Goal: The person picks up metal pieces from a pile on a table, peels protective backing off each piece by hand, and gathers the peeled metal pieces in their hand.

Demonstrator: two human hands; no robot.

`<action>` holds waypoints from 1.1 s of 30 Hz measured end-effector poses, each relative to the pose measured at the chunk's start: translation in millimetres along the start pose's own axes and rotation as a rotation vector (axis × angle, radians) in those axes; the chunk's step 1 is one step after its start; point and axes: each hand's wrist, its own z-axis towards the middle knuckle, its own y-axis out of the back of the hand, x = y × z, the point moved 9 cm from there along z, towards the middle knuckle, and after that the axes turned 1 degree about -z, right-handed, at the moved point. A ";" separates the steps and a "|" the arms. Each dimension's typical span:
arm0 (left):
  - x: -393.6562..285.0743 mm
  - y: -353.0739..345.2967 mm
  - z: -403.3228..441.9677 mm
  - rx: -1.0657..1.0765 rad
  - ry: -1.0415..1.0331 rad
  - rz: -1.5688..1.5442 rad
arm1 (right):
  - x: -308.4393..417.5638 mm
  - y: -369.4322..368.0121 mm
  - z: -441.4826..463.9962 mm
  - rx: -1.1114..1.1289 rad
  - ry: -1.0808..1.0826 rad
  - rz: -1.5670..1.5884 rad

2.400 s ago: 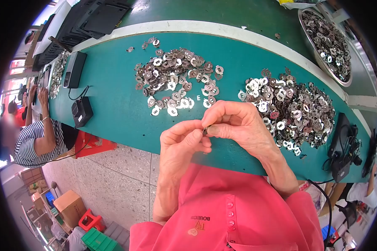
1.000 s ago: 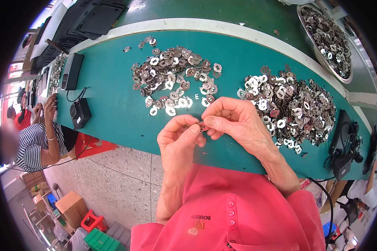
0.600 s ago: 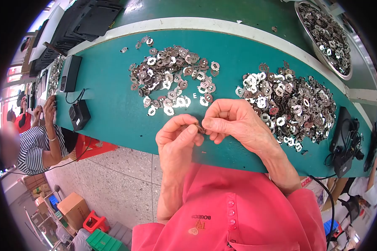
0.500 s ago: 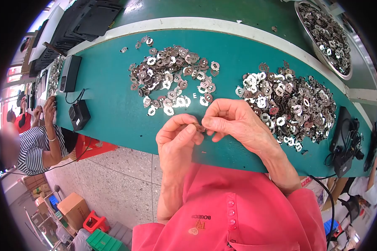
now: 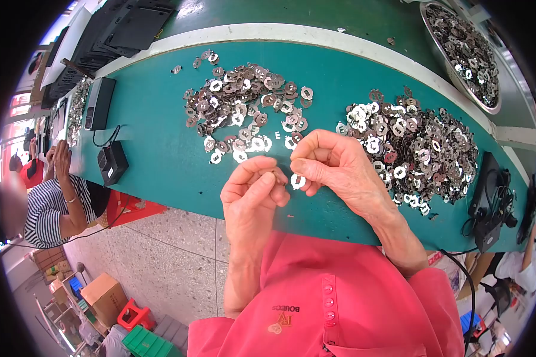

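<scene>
My right hand [image 5: 339, 169] pinches a small round metal piece [image 5: 298, 181], shiny and with a slot in its middle, below the fingertips. Just to its left, my left hand [image 5: 253, 187] is closed with thumb and forefinger together; what sits between them is too small to make out. Beyond both hands lies a loose pile of similar slotted metal pieces [image 5: 238, 101] on the green table [image 5: 155, 154]. A larger, denser pile of metal pieces [image 5: 420, 149] spreads to the right of my right hand.
At the far right stands a metal bowl [image 5: 488, 107] filled with such pieces. Black boxes [image 5: 100, 104] and a black device with a cable [image 5: 112, 162] sit at left; a black adapter [image 5: 488, 232] with cords lies at right. A co-worker in stripes [image 5: 56, 211] sits at left.
My hands have drawn slightly apart, and the metal piece now shows in my right fingers. The co-worker's hands at left have come together and shifted.
</scene>
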 end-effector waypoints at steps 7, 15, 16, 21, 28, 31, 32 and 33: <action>2.6 -3.5 -3.6 -0.062 0.020 0.140 | 1.9 0.6 -0.8 0.005 0.006 0.034; 2.7 -8.1 -2.2 0.006 0.013 0.249 | 1.0 -1.7 -0.6 -0.001 0.001 -0.053; 2.2 -8.2 -2.4 0.004 0.011 0.273 | 3.9 -2.4 -1.3 -0.014 0.009 -0.086; 1.2 -7.8 -3.9 -0.034 -0.044 0.270 | 11.1 -3.1 -1.5 -0.030 0.101 -0.076; -1.2 -7.2 -7.6 0.016 -0.157 0.290 | 35.6 -3.3 -11.0 -0.133 0.418 -0.776; -4.1 -7.6 -8.2 0.019 -0.213 0.326 | 35.2 -13.9 -14.6 -0.091 0.509 -1.043; -4.6 -7.9 -8.7 0.014 -0.227 0.333 | 33.5 -17.5 -15.6 -0.069 0.529 -1.084; -5.3 -7.9 -9.3 0.008 -0.241 0.341 | 32.5 -18.9 -15.9 -0.058 0.521 -1.115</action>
